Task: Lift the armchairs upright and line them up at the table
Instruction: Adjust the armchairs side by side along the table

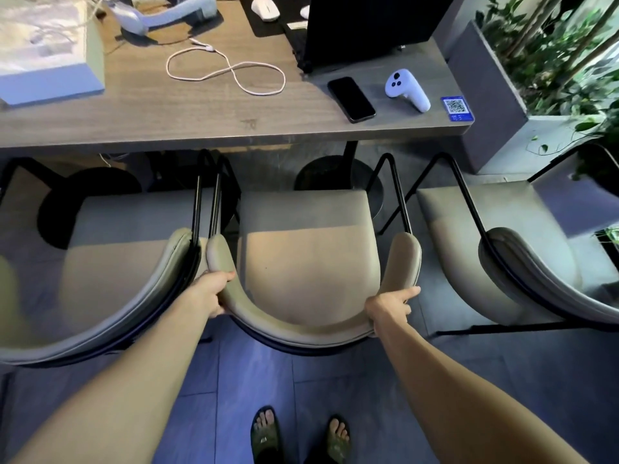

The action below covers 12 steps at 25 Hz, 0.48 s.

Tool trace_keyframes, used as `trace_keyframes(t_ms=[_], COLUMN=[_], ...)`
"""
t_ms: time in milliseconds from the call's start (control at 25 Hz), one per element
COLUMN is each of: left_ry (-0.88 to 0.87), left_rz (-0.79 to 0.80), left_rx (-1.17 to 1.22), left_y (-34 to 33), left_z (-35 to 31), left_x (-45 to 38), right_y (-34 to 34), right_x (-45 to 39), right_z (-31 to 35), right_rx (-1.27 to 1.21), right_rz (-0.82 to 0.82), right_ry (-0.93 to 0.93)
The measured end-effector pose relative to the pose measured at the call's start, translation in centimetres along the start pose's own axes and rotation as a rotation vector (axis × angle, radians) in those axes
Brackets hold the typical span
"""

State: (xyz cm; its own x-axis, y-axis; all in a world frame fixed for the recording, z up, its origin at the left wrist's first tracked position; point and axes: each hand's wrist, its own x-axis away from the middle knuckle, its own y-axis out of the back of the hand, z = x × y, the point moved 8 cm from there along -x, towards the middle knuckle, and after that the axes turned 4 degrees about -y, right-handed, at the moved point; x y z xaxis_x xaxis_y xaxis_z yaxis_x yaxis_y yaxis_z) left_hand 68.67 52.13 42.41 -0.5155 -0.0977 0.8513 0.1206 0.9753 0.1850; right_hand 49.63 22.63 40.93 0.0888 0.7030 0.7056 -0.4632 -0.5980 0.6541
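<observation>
fingertips hidden as left hand and right hand clasp middle armchair backrest.

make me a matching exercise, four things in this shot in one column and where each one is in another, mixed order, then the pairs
Things:
1. middle armchair
2. phone
3. white cable
4. QR card

Places:
A. looped on the table, left of the laptop
B. at the table's right corner
C. gripped by both hands
D. flat on the table, left of the white controller

Pairs: 1-C, 2-D, 3-A, 4-B
</observation>
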Motion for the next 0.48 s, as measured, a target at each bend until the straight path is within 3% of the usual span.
trace_keyframes(t_ms=[320, 400, 480], left_ry=[0.01, -0.005, -0.076], left_rz=[0.042, 0.079, 0.022], left_rx=[0.041, 0.016, -0.197], left_y=[1.3, 1.6, 2.7], left_z=[1.9, 2.0, 1.8], left_x=[0.6, 0.6, 0.4], right_y=[0.7, 0.9, 0.1], right_x=[1.1, 2.5, 4.3], right_z=[0.1, 0.5, 1.6], right_rx=[-0.001, 0.094, 0.314], right_rz=[0.007, -0.083, -0.189], right_ry=[0.046, 0.13, 0.288])
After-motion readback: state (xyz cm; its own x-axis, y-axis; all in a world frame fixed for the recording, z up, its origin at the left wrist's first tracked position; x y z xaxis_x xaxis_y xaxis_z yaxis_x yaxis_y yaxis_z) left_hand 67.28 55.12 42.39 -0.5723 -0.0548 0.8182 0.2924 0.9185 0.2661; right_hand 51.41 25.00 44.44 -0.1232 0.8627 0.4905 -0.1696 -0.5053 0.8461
